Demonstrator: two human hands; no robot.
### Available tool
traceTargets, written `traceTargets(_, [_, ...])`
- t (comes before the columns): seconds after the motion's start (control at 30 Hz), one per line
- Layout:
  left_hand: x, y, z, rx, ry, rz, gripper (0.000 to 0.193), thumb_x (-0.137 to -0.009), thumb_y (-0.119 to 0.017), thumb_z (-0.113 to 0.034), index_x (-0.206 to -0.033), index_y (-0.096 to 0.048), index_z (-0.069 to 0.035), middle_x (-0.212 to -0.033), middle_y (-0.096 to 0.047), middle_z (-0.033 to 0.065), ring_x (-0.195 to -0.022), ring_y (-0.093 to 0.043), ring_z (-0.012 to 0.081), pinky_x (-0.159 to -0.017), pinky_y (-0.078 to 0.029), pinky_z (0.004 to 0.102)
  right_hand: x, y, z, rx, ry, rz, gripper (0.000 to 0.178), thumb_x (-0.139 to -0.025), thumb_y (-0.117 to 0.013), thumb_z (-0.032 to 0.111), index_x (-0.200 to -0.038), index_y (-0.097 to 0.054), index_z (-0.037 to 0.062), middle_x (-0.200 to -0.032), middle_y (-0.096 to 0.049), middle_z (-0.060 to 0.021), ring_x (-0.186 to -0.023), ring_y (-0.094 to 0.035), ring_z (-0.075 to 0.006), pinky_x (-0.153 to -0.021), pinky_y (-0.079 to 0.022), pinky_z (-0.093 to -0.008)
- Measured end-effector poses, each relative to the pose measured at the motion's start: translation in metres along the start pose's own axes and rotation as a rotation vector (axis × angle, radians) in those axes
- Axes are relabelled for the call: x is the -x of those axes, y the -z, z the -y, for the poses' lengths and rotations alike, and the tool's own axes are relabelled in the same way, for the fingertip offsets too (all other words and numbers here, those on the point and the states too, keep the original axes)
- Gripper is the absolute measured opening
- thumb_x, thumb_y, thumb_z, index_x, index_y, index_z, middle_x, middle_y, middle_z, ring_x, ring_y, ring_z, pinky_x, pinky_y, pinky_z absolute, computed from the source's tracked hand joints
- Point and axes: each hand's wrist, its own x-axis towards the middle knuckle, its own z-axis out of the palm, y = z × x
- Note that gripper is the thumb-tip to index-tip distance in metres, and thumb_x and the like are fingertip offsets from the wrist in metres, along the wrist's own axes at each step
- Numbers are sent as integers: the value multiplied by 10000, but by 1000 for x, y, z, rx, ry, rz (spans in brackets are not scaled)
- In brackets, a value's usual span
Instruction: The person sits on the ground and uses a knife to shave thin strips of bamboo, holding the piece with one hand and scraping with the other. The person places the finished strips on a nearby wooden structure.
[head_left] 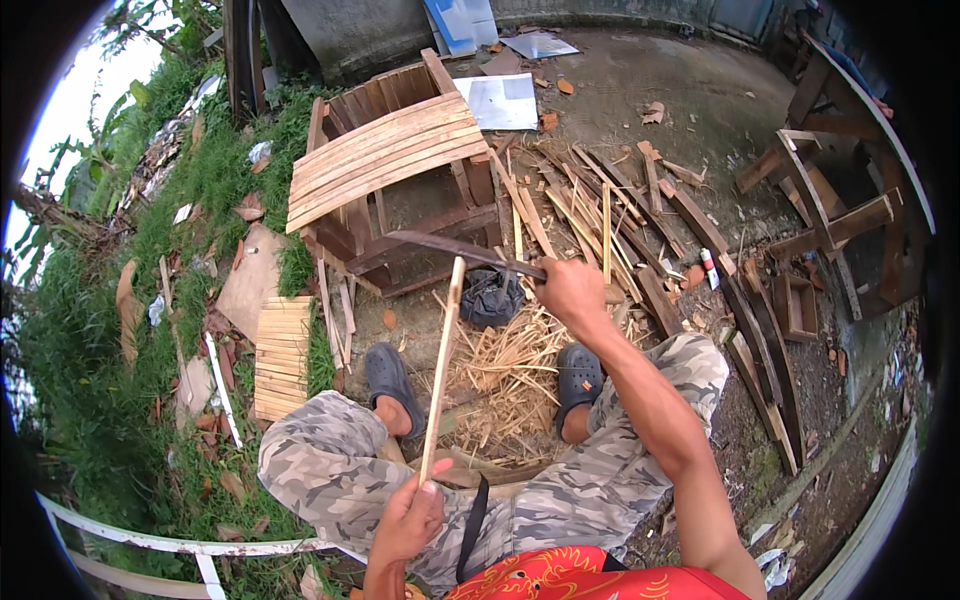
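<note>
Green grass [294, 262] at left, a white rail [250, 548] near it, a pale sheet [500, 103] farther back.

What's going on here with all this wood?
A person holds a pale wooden strip in the left hand and a long, dark, blade-like tool in the right hand. The tool passes near the strip's upper end; whether they touch is unclear. Shavings lie between the person's feet. Ahead stands a wooden frame with pale slats across its top.
</note>
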Motion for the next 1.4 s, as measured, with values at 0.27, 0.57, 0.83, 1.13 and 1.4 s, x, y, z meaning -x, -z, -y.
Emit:
traceTargets(0.27, [-15,0,2,138,-23,12,562,-1087,-368,-420,-1501,-364,-40,-606,-310,-45,-397,-253,50,-371,-246,218,24,42,7,-361,-169,-24,302,-884,-667,338,-943,-716,46,-639,-625,-140,-581,-582,-293,-637,-492,-416])
traceTargets(0.57, [-44,-12,7,46,-80,104,517,-1084,-353,-398,-1443,-405,-30,-641,-396,5,-409,-312,70,-382,-294,223,44,43,38,-1396,-274,380,399,-909,-748,388,-973,-650,7,-567,-468,40,-457,-432,-62,-418,-343,-245])
traceTargets(0.83, [-71,-10,25,177,-50,320,484,-1027,-381,-414,-1287,-479,-18,-723,-515,88,-421,-376,98,-400,-340,235,38,60,37,-1650,-183,394,287,-838,-835,239,-902,-654,26,-589,-528,28,-448,-449,-60,-406,-323,-244])
traceTargets(1.13, [-79,2,38,232,13,401,487,-993,-367,-461,-1129,-532,-24,-696,-498,94,-449,-438,151,-434,-397,279,42,65,40,-1695,-66,407,244,-865,-797,126,-947,-590,26,-618,-531,17,-454,-468,-77,-413,-366,-240])
traceTargets(1.4, [-85,-9,41,135,-26,402,670,-1002,-344,-653,-1122,-524,-18,-814,-604,122,-670,-581,177,-589,-477,295,50,69,38,-1839,-22,516,206,-883,-751,60,-965,-565,26,-609,-510,16,-448,-456,-87,-430,-396,-281])
